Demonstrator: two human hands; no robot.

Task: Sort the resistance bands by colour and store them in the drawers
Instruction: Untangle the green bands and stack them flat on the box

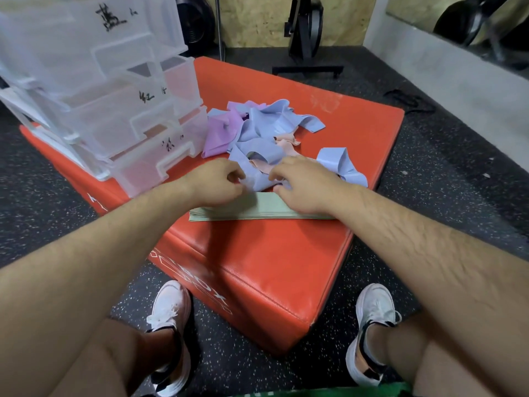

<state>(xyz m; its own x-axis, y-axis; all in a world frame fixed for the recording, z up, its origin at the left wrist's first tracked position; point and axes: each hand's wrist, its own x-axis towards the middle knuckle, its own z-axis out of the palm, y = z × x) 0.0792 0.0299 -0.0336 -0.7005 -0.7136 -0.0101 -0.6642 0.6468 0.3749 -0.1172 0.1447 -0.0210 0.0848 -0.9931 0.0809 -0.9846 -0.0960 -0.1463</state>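
Head view, looking down: the orange padded box (272,253) fills the middle of the speckled black floor (443,173), and I sit at its near corner with my white shoes (169,310) on either side of it. On the box's far left part stands the clear drawer unit (114,110), its three drawers pulled out in steps, each with a black handwritten label on the front. Just right of the drawers lies the tangled pile of bands (266,124), mostly blue, with purple ones (221,133) on the drawer side and a pink one (286,143) poking through. Nearer to me, a flat stack of green bands (266,209) lies along the box top. My left hand (217,181) and my right hand (300,187) both have their fingers curled in, pinching a blue band (257,181) at the pile's near edge, just above the green stack; my right wrist lies over that stack.
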